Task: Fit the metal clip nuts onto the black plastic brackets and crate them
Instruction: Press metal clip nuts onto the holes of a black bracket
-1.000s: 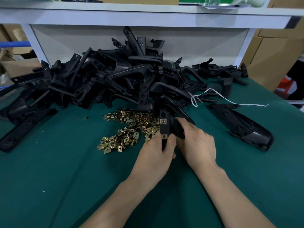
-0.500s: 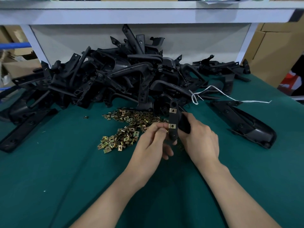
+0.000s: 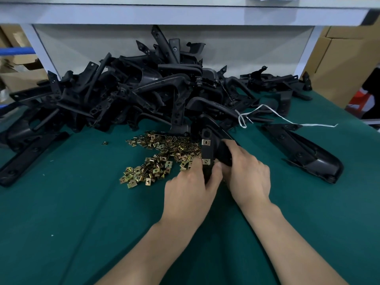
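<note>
Left hand (image 3: 191, 186) shifted since 0.5 s ago: fingertips off the lower nut, now curled round the lower end of the bracket (image 3: 206, 152). Right hand (image 3: 246, 173) grips its right side. Bracket upright, mid-desk (image 3: 82, 223), two clip nuts (image 3: 206, 142) fitted, beside the loose nut heap (image 3: 160, 159). Bracket pile (image 3: 144, 95) along far edge.

Single head-worn view, wide-angle; looks forward and down, close over green cloth-covered counter (image 3: 82, 212); white shelf (image 3: 185, 15) along top.
</note>
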### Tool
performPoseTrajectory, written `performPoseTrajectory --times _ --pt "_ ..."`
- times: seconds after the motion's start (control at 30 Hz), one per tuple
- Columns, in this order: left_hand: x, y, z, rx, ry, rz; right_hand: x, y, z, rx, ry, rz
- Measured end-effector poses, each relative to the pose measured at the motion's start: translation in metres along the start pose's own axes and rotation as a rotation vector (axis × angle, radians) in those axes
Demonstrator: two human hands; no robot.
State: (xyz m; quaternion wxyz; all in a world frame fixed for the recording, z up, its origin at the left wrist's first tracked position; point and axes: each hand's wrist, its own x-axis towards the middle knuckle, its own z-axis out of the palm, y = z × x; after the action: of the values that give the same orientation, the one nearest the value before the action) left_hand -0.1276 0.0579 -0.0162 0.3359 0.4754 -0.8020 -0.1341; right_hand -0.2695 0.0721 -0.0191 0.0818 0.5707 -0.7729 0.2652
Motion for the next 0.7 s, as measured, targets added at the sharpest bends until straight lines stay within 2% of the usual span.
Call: performPoseTrajectory --times 0.43,0.5,0.57,0.63,0.67,0.7 --pt "0.002 -0.007 -0.004 0.110 0.099 0.062 -0.002 -0.010 -0.006 -0.041 0.031 -0.048" --pt "0.001 -0.007 -0.009 -0.004 0.077 0.114 -0.003 -0.011 -0.012 -0.024 0.056 -0.028" --pt "0.001 -0.007 -0.014 -0.254 0.016 0.126 -0.003 -0.014 -0.022 0.006 0.062 0.003" --pt "0.002 -0.009 -0.020 -0.440 0.028 0.105 -0.003 -0.014 -0.031 0.059 0.095 -0.044" --pt "0.005 -0.011 -0.024 -0.506 0.042 0.086 -0.004 -0.014 -0.036 0.133 0.111 -0.081" --pt "0.008 -0.011 -0.028 -0.594 0.033 0.057 -0.005 -0.015 -0.040 0.276 0.059 -0.098"
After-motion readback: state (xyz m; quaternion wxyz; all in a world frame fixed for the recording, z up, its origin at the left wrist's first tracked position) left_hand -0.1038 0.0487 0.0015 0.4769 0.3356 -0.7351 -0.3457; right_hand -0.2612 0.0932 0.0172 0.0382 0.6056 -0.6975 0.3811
